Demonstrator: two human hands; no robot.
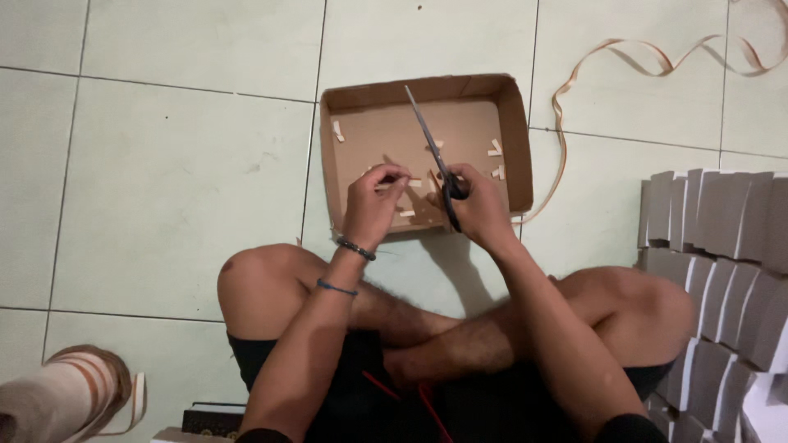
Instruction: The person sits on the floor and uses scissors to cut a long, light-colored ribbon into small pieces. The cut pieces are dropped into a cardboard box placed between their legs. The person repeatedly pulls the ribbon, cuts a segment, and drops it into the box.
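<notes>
I sit cross-legged on a tiled floor, both hands held over a shallow brown cardboard box. My right hand grips dark scissors, whose blades point up and away over the box. My left hand pinches a short pale strip between its fingertips, just left of the scissor blades. Several small cut strip pieces lie scattered on the box bottom.
A long tan ribbon curls across the floor at the upper right and runs down beside the box. Stacks of folded grey cardboard stand at my right. A roll of tan ribbon sits at the lower left.
</notes>
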